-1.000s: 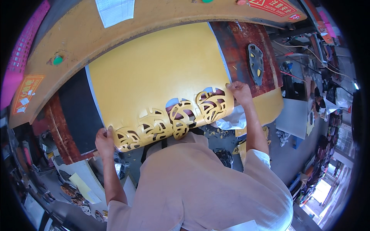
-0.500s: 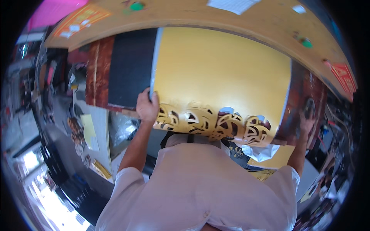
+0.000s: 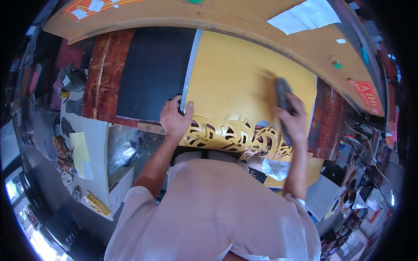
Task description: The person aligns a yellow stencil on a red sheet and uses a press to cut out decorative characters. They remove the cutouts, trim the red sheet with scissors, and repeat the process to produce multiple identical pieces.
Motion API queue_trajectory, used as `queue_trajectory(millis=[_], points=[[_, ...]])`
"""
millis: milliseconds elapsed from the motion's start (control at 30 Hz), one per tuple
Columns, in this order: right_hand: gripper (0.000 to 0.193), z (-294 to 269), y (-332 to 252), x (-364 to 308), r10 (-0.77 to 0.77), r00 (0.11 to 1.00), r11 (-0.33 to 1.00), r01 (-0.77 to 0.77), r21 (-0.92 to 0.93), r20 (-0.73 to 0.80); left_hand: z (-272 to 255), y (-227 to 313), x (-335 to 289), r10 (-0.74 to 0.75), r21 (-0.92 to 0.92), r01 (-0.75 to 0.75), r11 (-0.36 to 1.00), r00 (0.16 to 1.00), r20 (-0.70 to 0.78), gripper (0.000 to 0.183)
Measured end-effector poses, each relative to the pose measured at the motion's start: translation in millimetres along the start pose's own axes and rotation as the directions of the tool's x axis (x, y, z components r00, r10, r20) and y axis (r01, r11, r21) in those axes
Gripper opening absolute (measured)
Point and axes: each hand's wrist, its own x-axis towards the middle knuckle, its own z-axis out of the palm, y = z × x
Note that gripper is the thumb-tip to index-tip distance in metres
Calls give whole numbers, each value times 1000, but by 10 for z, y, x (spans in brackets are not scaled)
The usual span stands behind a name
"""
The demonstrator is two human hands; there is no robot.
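Observation:
A yellow sheet (image 3: 244, 69) lies before me, its near edge full of curved cut-out holes. To its left is a black sheet (image 3: 152, 74), with a pale strip between them. My left hand (image 3: 176, 121) rests where the two meet, thumb on the yellow side. Its fingers curl around a small black thing at their tips that I cannot make out. My right hand (image 3: 295, 122) grips a dark, elongated cutting die (image 3: 282, 92), smeared by motion, above the right part of the yellow sheet. The die's lower end is by the cut-outs.
Beneath the sheets is a worn red-brown board (image 3: 104, 74). A wide orange-yellow beam (image 3: 235, 17) crosses the far side, bearing a white paper (image 3: 305, 17) and a red warning label (image 3: 368, 95). At left, a pale table (image 3: 98, 152) holds several dies and a yellow paper (image 3: 81, 150).
My right hand has come left from the board's right end, carrying the die over the yellow sheet. My left hand keeps its place at the sheets' boundary. The view has shifted.

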Motion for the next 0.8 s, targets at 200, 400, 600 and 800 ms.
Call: queue_trajectory(millis=[200,400,600,800], points=[[70,1679,-1146,257,-77,997,995,79,-62,32,-318,-441,-68,137,-221,-129,967,990,19,42],[69,2306,-1500,309,-64,994,933,28,-358,-91,-311,-590,-77,366,-99,-375,922,925,-103,34],[70,2446,-1406,248,-74,989,878,5,-479,-125,-270,-603,-43,379,-66,-381,922,924,-43,31],[68,2490,-1338,203,-127,979,905,48,-423,-160,-284,-542,51,333,-52,-330,942,942,51,27]])
